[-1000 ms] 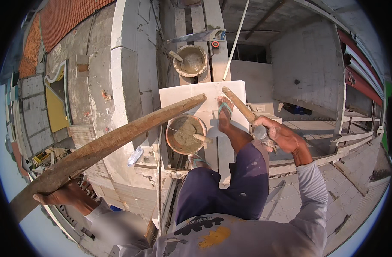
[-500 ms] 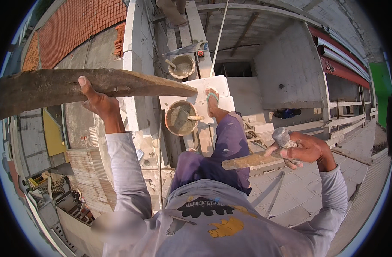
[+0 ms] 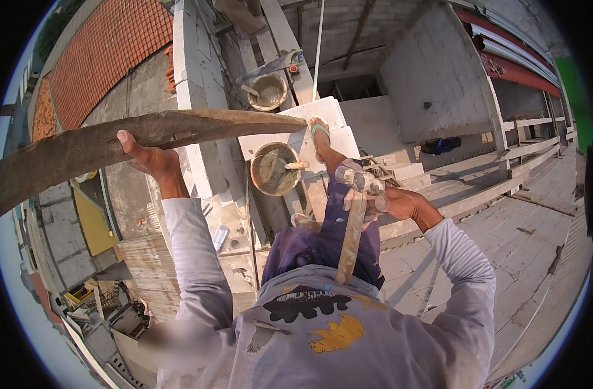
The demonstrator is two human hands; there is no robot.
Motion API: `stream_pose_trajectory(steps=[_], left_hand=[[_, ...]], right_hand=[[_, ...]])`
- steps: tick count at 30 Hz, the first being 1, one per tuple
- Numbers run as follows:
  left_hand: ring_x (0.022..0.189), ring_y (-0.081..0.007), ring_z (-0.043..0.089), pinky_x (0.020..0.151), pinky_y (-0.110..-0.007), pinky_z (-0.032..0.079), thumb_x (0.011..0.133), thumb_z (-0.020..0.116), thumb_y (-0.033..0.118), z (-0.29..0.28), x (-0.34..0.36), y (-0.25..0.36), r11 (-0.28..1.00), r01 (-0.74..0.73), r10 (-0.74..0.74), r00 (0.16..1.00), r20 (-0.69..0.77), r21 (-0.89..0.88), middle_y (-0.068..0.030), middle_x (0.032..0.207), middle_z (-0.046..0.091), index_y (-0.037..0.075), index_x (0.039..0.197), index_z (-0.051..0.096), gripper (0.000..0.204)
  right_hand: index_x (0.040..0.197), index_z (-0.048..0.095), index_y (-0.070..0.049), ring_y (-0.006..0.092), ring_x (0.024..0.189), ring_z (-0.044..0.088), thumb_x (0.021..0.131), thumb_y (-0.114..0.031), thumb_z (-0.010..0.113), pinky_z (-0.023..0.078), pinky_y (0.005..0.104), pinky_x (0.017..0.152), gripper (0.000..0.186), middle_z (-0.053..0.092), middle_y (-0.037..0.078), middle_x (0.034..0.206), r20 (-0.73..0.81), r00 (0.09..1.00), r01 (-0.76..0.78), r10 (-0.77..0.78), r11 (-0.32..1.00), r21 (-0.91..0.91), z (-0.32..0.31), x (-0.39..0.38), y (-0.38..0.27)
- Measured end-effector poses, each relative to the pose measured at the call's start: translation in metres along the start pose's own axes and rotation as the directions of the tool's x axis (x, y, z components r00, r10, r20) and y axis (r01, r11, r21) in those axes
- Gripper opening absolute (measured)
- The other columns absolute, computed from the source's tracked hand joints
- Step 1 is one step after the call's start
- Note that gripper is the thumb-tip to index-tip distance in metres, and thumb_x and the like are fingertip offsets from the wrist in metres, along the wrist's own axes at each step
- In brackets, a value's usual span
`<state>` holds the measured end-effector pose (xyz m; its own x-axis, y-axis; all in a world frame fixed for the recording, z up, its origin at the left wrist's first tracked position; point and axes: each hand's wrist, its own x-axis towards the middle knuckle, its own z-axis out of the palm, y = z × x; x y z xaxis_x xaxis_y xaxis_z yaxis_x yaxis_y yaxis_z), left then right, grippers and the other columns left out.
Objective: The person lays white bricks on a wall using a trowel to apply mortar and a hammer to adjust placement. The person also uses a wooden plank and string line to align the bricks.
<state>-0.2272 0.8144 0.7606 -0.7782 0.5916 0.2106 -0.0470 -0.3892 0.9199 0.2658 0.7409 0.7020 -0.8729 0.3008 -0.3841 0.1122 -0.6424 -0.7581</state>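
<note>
2 mortar buckets (image 3: pixel 275 170), far one (image 3: pixel 268 90) w/ trowel; 1 plank (image 3: pixel 115 146), 1 hammer (image 3: pixel 355 214). Left hand (image 3: pixel 147 155) grip wrapped under plank, raised at left. Right hand (image 3: pixel 390 204) grip clenched on hammer near its head, handle now pointing down at chest vs. sideways 0.5 s ago. Yellow panel (image 3: pixel 92 220) lower left.

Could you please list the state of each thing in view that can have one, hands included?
Left hand: raised, gripping the wooden plank.
Wooden plank: held up, roughly level.
Right hand: closed on the hammer.
Hammer: held head up, handle pointing toward the body.
Near mortar bucket: upright, holding mortar, a tool resting in it.
Far mortar bucket: upright, tool inside.
Sandalled foot: planted on the white block.
</note>
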Motion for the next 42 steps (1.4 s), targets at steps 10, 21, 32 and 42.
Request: stream_pose_trajectory(steps=[10, 21, 32, 42], left_hand=[[0.151, -0.0386, 0.033, 0.126, -0.057, 0.032, 0.088, 0.045, 0.091, -0.034, 0.035, -0.009, 0.987, -0.061, 0.075, 0.993, -0.089, 0.151, -0.0192, 0.162, 0.027, 0.011, 0.164, 0.014, 0.114], [0.139, -0.0405, 0.046, 0.116, -0.059, 0.043, 0.082, 0.039, 0.099, -0.079, 0.088, -0.033, 0.963, -0.034, 0.088, 0.977, -0.193, 0.268, -0.0209, 0.15, 0.041, 0.007, 0.158, 0.026, 0.12], [0.125, -0.0388, 0.057, 0.104, -0.059, 0.051, 0.078, 0.031, 0.103, -0.113, 0.11, -0.036, 0.947, 0.071, -0.009, 0.981, -0.194, 0.312, -0.0223, 0.135, 0.05, 0.005, 0.147, 0.039, 0.121], [0.12, -0.0379, 0.059, 0.102, -0.059, 0.051, 0.077, 0.033, 0.104, -0.119, 0.105, -0.029, 0.919, 0.05, 0.034, 0.978, -0.206, 0.392, -0.0209, 0.129, 0.053, 0.004, 0.141, 0.043, 0.119]], right_hand=[[0.126, 0.054, -0.007, 0.0115, 0.073, 0.057, 0.105, -0.014, 0.063, 0.052, 0.0297, 0.059, 0.024, 0.057, 0.002, 0.096, -0.706, 0.671, 0.056, 0.227, 0.934, 0.353, 0.074, 0.103, 0.06], [0.126, 0.051, -0.008, 0.0167, 0.059, 0.058, 0.105, -0.024, 0.061, 0.05, 0.0335, 0.047, 0.028, 0.057, 0.007, 0.083, -0.785, 0.559, 0.158, 0.269, 0.894, 0.419, -0.124, 0.261, 0.087], [0.127, 0.052, -0.002, 0.0172, 0.053, 0.055, 0.109, -0.028, 0.052, 0.05, 0.0338, 0.047, 0.031, 0.059, 0.011, 0.084, -0.943, 0.226, 0.422, 0.245, 0.847, 0.322, -0.165, 0.327, 0.039], [0.142, 0.052, -0.01, 0.0172, 0.056, 0.055, 0.11, -0.037, 0.051, 0.052, 0.0348, 0.05, 0.042, 0.057, 0.008, 0.084, -0.931, 0.325, 0.267, 0.166, 0.928, 0.259, -0.172, 0.332, 0.058]])
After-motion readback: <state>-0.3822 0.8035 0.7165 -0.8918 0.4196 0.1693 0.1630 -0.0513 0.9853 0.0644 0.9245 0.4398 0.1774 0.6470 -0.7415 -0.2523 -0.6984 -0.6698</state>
